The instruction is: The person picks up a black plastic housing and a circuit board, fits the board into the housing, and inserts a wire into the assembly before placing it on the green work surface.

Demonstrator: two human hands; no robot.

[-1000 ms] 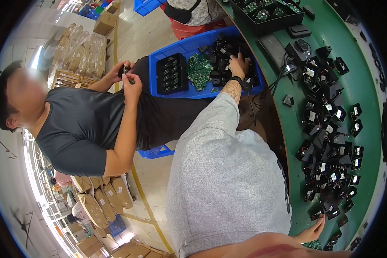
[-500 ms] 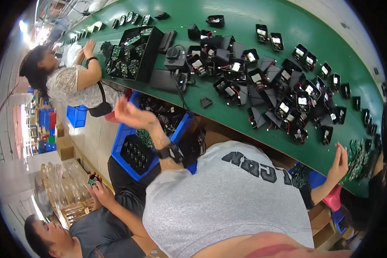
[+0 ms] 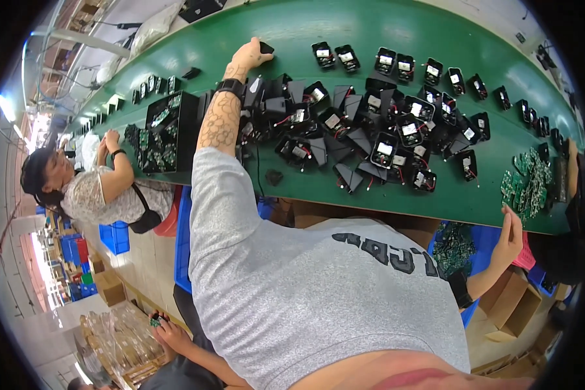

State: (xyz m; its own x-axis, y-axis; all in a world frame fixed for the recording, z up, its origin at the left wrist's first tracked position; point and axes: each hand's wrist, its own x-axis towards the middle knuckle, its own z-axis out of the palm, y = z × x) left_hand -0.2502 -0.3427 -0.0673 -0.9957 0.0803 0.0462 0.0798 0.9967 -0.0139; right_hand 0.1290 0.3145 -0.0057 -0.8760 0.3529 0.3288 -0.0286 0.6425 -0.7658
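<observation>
My left hand (image 3: 249, 56) reaches across the green table to its far side, arm outstretched. Its fingers are closed on a small black casing (image 3: 266, 48). Below that arm and to its right lies a heap of open black casings (image 3: 385, 144), with white labels and thin red wires. My right hand (image 3: 509, 240) is at the table's near right edge, beside a pile of green circuit boards (image 3: 528, 182). Its fingers are pressed together; what they hold, if anything, is too small to make out. A row of open casings (image 3: 433, 70) stands behind the heap.
A black box of circuit boards (image 3: 186, 133) stands on the table (image 3: 292, 26) to the left. One co-worker (image 3: 78, 185) sits beyond it. Another person's hands (image 3: 172, 335) hold a small board at lower left. Blue bins (image 3: 183, 240) and cardboard boxes (image 3: 515, 302) stand below the table.
My left hand has gone from above the blue bin at the left to the table's far side and closed on a casing. My view has turned; my right hand stays near the boards.
</observation>
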